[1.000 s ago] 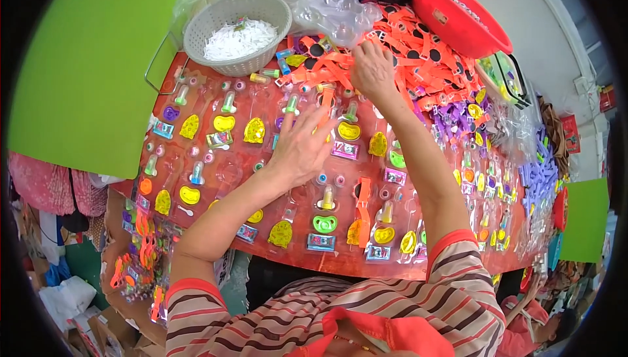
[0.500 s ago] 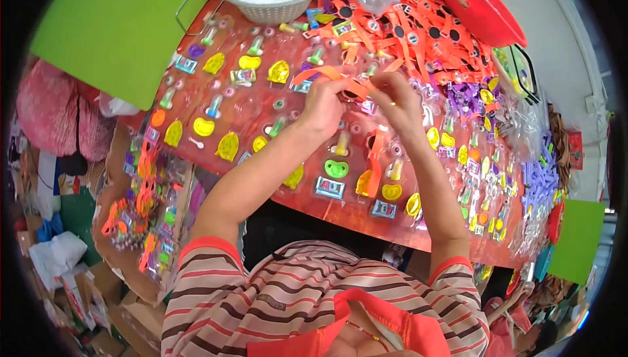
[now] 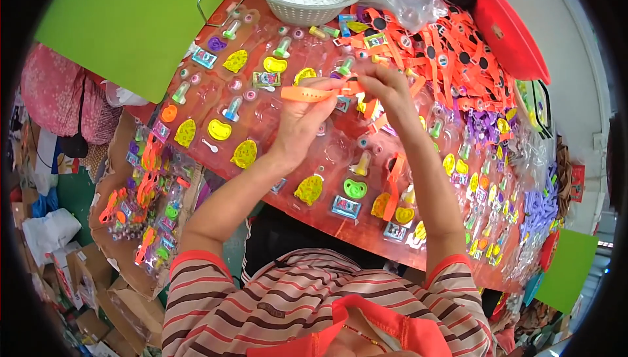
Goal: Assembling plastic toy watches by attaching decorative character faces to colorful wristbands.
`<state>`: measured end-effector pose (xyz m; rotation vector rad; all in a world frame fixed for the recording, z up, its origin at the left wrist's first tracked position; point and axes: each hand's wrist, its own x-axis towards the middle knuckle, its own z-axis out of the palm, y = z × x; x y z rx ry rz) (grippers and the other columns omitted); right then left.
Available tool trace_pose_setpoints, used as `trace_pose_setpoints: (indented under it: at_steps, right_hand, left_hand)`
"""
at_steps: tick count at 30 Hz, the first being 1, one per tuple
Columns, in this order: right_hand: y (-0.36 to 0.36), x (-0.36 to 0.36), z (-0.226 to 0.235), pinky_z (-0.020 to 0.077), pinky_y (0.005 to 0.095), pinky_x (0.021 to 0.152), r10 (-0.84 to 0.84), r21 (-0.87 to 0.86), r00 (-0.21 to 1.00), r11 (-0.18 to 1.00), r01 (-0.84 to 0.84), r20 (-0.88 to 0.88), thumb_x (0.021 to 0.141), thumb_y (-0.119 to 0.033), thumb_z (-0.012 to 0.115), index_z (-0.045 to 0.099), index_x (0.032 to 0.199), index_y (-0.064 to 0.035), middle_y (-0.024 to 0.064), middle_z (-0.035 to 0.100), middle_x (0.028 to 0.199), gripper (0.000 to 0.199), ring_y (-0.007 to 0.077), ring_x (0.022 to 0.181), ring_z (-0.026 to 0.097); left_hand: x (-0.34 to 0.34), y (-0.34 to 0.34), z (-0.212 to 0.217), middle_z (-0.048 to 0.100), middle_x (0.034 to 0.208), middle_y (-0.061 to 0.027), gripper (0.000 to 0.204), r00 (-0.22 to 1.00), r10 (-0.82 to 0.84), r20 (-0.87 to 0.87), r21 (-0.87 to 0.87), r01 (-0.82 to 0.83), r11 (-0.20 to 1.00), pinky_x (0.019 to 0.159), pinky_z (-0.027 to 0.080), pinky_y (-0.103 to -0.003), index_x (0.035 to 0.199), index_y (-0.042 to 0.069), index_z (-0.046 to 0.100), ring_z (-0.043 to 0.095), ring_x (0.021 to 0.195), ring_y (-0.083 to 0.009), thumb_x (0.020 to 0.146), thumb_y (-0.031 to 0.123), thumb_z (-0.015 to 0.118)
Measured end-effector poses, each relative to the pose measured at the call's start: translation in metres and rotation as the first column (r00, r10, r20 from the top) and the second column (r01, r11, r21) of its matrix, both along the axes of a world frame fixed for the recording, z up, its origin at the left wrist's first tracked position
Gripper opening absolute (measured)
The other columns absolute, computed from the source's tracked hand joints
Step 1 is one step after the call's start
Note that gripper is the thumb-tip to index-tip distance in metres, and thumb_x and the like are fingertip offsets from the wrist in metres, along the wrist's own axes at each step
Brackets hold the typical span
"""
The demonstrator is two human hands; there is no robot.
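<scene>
The right hand (image 3: 390, 89) has left the far-right pile (image 3: 451, 53); both grips, with the left hand (image 3: 296, 121), now pinch one orange toy watch (image 3: 306, 94) above the bench (image 3: 325, 218), separated from the rest.

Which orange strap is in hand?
The orange strap with a row of holes, gripped by the left hand and right hand; the others lie in the pile, on the red tabletop or in the carton.
</scene>
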<state>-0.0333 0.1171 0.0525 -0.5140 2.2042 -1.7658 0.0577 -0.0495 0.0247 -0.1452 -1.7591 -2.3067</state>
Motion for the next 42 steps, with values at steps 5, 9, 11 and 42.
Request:
trace_pose_setpoints:
  at_steps: [5,9,11,42]
  right_hand:
    - [-0.041,-0.074,-0.006,0.0443,0.0267,0.061,0.255,0.376,0.949,0.911,-0.17,-0.187,0.087,-0.019,0.058,0.065,0.099,0.0012,0.0032,0.061,0.076,0.025,0.0097,0.068,0.054]
    - [-0.064,-0.119,-0.03,0.0467,0.0355,0.066,0.352,0.458,0.794,0.883,-0.105,-0.496,0.082,-0.015,0.058,0.065,0.092,0.0017,0.0153,0.063,0.079,0.021,0.0257,0.073,0.062]
    - [-0.072,-0.131,-0.041,0.0474,0.0371,0.068,0.377,0.51,0.762,0.857,-0.072,-0.526,0.082,-0.015,0.058,0.065,0.09,0.0008,0.0154,0.063,0.08,0.02,0.0276,0.075,0.062]
    - [0.105,-0.012,-0.025,0.0368,0.045,0.098,0.524,0.889,0.748,0.416,0.191,-0.406,0.075,-0.006,0.058,0.055,0.118,-0.0148,0.0089,0.052,0.124,0.044,0.0297,0.118,0.047]
  left_hand:
    - [-0.016,-0.047,-0.004,0.061,0.094,-0.0039,0.026,0.964,-0.233,0.127,-0.01,0.236,0.972,0.071,0.048,-0.021,0.115,0.004,0.057,0.059,0.083,-0.0081,0.09,0.007,0.054]
    - [-0.037,-0.062,-0.019,0.062,0.09,-0.006,0.018,0.99,-0.136,0.029,-0.565,0.129,0.815,0.07,0.047,-0.029,0.105,0.006,0.064,0.06,0.082,-0.0133,0.089,0.009,0.055]
    - [-0.044,-0.061,-0.028,0.062,0.09,-0.0069,0.019,0.989,-0.102,-0.107,-0.779,-0.02,0.627,0.071,0.046,-0.032,0.105,0.007,0.065,0.06,0.082,-0.0163,0.087,0.01,0.058]
    - [-0.025,-0.023,0.01,0.051,0.128,-0.0123,0.031,0.952,-0.157,-0.264,-0.927,-0.205,0.314,0.1,0.027,-0.053,0.115,0.008,0.059,0.048,0.118,-0.0286,0.086,0.018,0.057]
